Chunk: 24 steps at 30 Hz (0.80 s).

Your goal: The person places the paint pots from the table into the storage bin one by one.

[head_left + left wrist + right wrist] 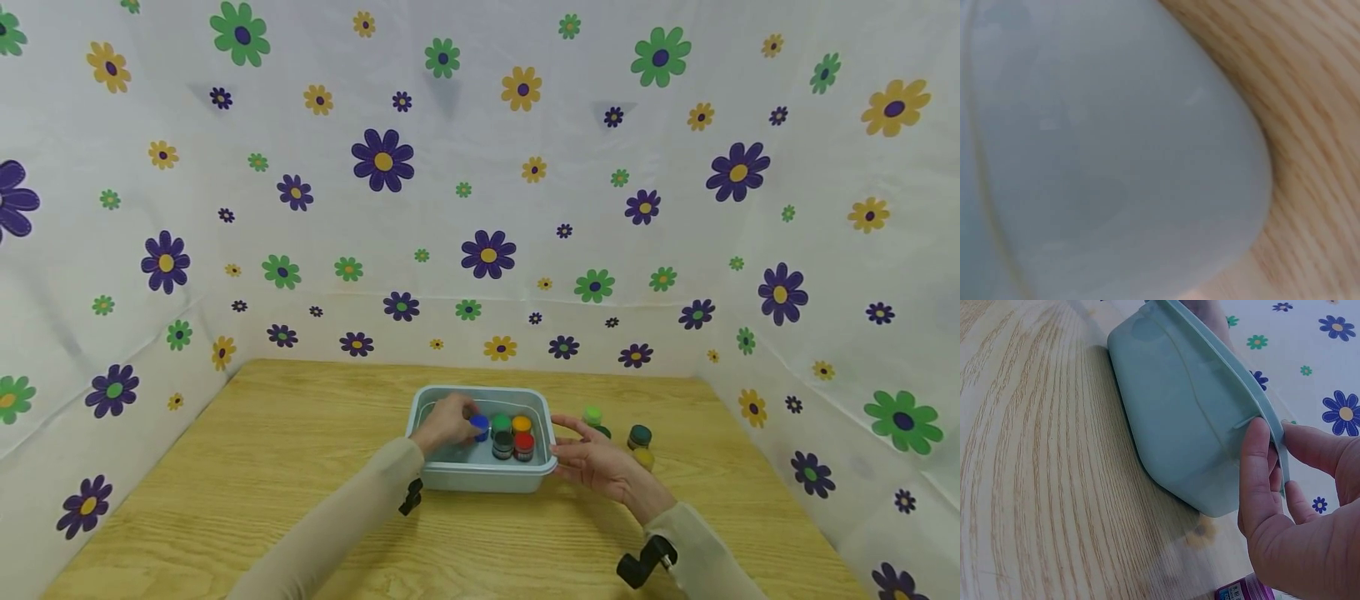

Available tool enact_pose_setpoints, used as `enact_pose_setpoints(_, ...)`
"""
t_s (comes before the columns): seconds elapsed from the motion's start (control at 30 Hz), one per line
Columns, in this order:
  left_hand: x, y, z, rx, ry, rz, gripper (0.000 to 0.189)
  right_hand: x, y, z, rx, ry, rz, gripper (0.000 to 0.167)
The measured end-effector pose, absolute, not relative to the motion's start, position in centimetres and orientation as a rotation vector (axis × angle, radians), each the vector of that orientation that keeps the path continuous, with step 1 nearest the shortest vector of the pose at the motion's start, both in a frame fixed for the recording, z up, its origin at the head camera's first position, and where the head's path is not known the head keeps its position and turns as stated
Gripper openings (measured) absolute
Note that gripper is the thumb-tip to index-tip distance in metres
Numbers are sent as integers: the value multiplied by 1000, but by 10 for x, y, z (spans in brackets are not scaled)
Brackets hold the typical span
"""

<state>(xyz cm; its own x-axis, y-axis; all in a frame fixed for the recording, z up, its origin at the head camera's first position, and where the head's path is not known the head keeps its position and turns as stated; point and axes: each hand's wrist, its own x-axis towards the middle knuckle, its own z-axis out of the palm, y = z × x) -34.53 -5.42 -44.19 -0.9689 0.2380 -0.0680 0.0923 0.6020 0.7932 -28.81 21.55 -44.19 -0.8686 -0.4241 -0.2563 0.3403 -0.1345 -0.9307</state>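
My left hand reaches into a pale blue plastic tub and pinches a small jar with a blue lid. Beside that jar inside the tub stand jars with a green lid, an orange lid, a dark lid and a red lid. At the tub's right end my right hand grips the rim, its thumb and fingers on either side of the rim in the right wrist view. The left wrist view shows only the tub's outer wall and some table.
Right of the tub, near my right hand, stand jars with a light green lid, a dark teal lid and a yellow lid. A magenta jar shows low in the right wrist view. Flowered cloth surrounds the wooden table.
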Motion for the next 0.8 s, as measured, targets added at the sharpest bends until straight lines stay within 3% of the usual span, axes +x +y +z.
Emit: enact_pose_setpoints(0.8, -344, -76, -426, 357, 2506, 1552, 24, -286, 217, -440, -159, 1768, -1983, 71)
